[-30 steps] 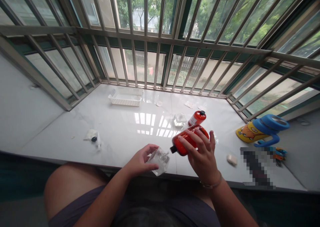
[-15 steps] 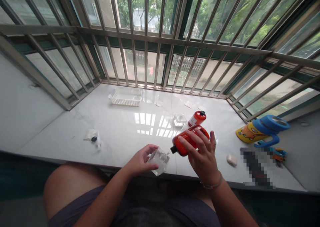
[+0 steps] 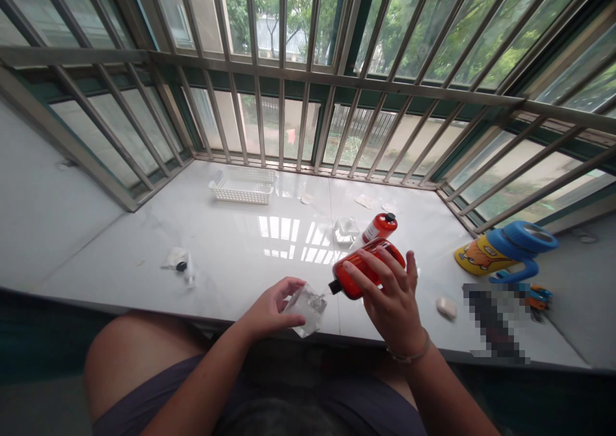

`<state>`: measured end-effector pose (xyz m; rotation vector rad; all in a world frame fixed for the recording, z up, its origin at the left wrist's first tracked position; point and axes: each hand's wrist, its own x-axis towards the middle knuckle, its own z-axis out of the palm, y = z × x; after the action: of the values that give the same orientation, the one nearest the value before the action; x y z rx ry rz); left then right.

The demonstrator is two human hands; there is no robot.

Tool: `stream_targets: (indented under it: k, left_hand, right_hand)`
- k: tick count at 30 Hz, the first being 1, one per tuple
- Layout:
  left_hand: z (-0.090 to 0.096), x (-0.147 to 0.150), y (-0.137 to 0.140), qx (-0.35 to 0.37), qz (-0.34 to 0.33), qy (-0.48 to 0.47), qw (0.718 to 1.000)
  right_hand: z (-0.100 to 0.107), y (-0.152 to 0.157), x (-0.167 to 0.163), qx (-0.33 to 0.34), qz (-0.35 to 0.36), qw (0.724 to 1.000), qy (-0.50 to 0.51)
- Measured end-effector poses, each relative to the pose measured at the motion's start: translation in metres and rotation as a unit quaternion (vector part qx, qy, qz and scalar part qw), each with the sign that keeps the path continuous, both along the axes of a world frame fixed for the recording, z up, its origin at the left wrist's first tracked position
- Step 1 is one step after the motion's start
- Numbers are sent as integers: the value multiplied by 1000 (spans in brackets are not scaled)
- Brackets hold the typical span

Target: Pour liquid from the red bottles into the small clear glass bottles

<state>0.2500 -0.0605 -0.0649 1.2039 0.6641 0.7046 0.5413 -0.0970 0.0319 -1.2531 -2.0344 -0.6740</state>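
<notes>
Near the ledge's front edge, my left hand [image 3: 269,311] grips a clear, angular glass-like container [image 3: 308,311], tilted with its opening turned toward the right. My right hand [image 3: 392,298] is wrapped over a large red bottle [image 3: 353,277]. The bottle lies nearly on its side, its black neck [image 3: 335,286] lower and pointing left at the container. A thin clear streak, apparently liquid, runs between neck and container, which do not touch. Behind the bottle stands a smaller red bottle [image 3: 380,227] with a black cap, beside a clear square container [image 3: 346,231].
At the back left sits a white perforated basket [image 3: 242,187]. A white pump head [image 3: 189,272] with a black part lies at left. A pale soap-like piece [image 3: 446,308], a yellow and blue flask [image 3: 500,250] and a blurred dark object [image 3: 495,324] are at right. Metal bars [image 3: 308,74] line the window.
The large red bottle has shifted very slightly to the right in my right hand. The streak between its neck and the container shows more plainly now. My left hand stays in place.
</notes>
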Motion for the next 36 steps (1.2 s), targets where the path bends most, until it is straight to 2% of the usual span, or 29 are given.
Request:
stream_targets:
  k: [36]
  left_hand:
    - [0,1,0,-3,-2,-23,1000]
  right_hand:
    - [11,0,-2,19,20,999,-35]
